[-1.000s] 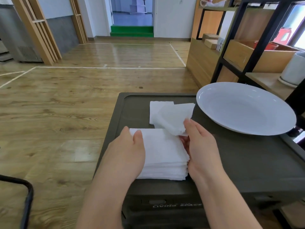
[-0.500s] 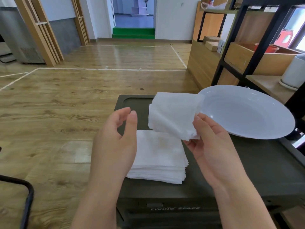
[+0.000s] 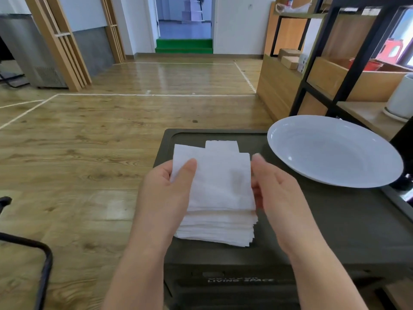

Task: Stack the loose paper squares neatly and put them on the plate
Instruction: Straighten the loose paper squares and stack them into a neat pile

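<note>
Hidden and cut-off parts

The held paper square (image 3: 220, 180) is covering the stack (image 3: 218, 229) top and most of one loose square (image 3: 222, 146); right hand (image 3: 276, 193) fingertips are looking blurred; both forearms are leaving the bottom edge.

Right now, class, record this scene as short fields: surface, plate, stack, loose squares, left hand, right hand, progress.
surface: dark storage box lid
plate: white plate, far right of the lid, nothing on it
stack: paper stack near the front edge, edges uneven
held square: top square, held over the stack
loose square: one more lies behind the stack
left hand: left hand pinches the top square's left edge
right hand: right hand at its right edge, grip hidden
progress: stacking unfinished
</note>
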